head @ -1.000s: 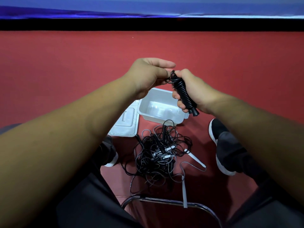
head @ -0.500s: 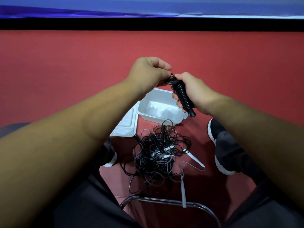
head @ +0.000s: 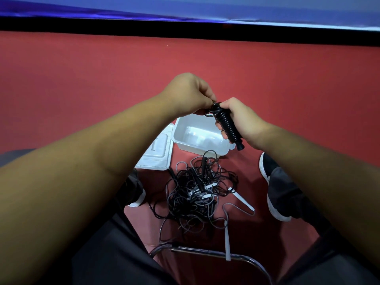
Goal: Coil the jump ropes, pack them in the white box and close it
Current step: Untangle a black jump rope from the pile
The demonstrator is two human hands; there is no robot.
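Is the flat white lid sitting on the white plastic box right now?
No, the flat white lid lies on the red floor beside the white plastic box, which stands open.

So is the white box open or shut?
Open. The white box has nothing on top. Its lid lies flat beside it on the red floor, and its inside shows.

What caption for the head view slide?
Right hand grips a coiled jump rope, left hand pinches its top loop, over the open box; lid and tangled ropes nearby.
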